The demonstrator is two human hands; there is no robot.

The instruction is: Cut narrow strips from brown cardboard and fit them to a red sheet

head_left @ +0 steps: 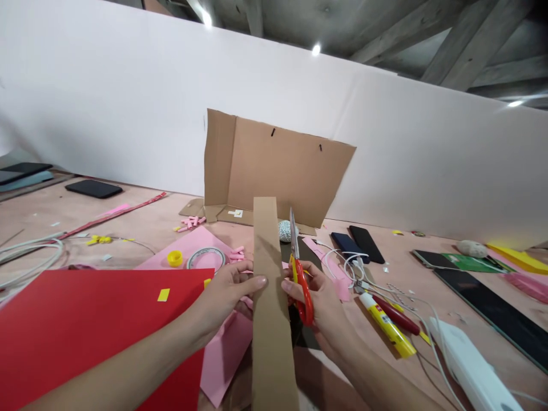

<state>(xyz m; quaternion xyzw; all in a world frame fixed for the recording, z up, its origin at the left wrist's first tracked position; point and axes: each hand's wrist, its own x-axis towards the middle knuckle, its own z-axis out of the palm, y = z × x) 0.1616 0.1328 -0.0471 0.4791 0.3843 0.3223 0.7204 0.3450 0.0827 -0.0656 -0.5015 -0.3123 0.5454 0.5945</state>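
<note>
A long brown cardboard strip (270,331) stands in front of me, its far end pointing up and away. My left hand (233,291) pinches its left edge between thumb and fingers. On the other side, my right hand (312,291) holds red-handled scissors (305,294), blades upward and looking closed. The right thumb is at or near the strip's right edge; I cannot tell whether it touches. Beneath my left forearm lies red paper (107,319), with pink paper (225,354) partly under it. A tape roll (206,260) rests on the pink sheet near my left hand.
A folded cardboard panel (286,165) leans against the white wall at the back. To the right lie a yellow glue stick (387,325), a white power strip (471,365), tangled white cables (349,260) and several phones (367,244). A dark phone (94,188) sits far left.
</note>
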